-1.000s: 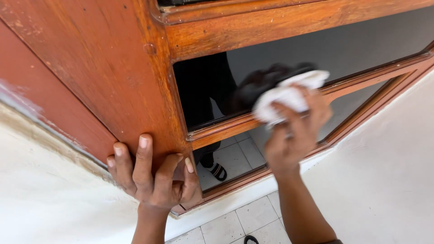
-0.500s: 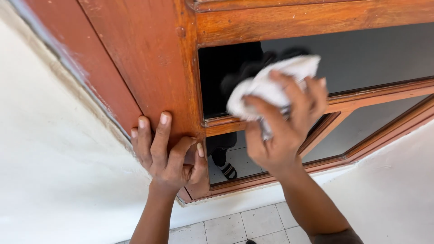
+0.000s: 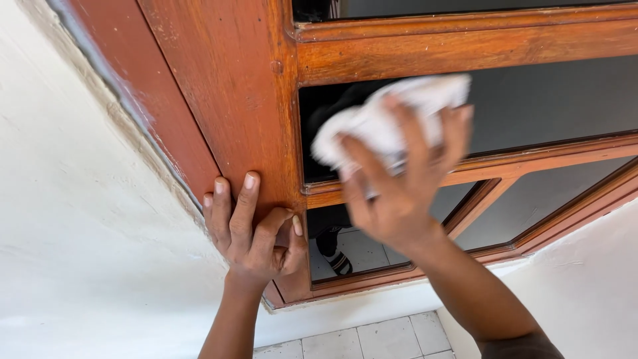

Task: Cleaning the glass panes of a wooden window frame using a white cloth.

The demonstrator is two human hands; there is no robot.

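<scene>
A rough white plastered wall (image 3: 73,252) fills the left of the frame, meeting the reddish-brown outer frame (image 3: 143,113) of a wooden window along a slanting line. Just right of that, at lower centre-left, the person's left hand (image 3: 256,233) rests on the edge of the wooden window sash (image 3: 226,86), two fingers laid flat and straight on the wood, the others bent with the thumb tucked beside them; it holds nothing apart from the wood it bears on. At centre, the right hand (image 3: 399,189), blurred with motion, has its fingers spread and curled around a crumpled white cloth (image 3: 389,119), pressing it against the dark glass pane (image 3: 551,100) below the upper wooden crossbar (image 3: 465,50). The cloth sits upper centre of the frame, on the left part of the pane. A reflection of a sandalled foot (image 3: 339,262) shows in the lower pane. More white wall (image 3: 585,279) lies at lower right, and pale floor tiles (image 3: 372,342) along the bottom edge.
</scene>
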